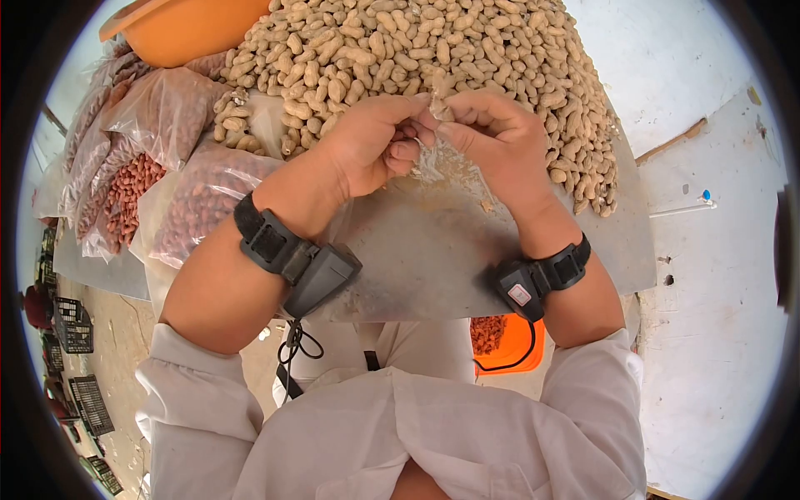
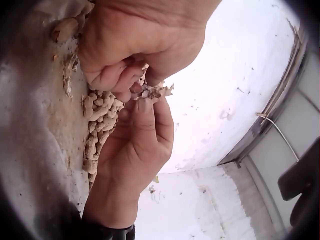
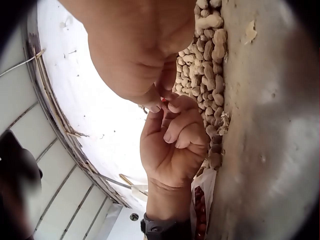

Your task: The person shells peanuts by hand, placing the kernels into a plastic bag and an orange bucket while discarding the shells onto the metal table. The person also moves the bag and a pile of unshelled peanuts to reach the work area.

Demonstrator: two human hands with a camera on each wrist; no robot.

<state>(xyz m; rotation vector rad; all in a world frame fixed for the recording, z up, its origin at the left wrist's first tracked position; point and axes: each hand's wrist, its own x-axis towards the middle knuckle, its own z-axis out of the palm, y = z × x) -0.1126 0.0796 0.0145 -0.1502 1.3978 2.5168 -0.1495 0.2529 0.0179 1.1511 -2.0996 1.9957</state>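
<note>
I have the left hand [image 1: 367,148] and right hand [image 1: 505,152] pinching a broken peanut shell [image 2: 158,92] between their fingers [image 2: 143,117], near heaped peanuts [image 1: 417,46] on the tabletop [image 1: 408,258].

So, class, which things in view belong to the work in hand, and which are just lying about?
Part of the work:
left hand and right hand, pinching a broken peanut shell
unshelled peanuts
loose shell scrap
bagged red peanut kernels, probably shelled earlier

Apparently just lying about:
orange basin, untouched
black plastic crates
wooden stick
</note>
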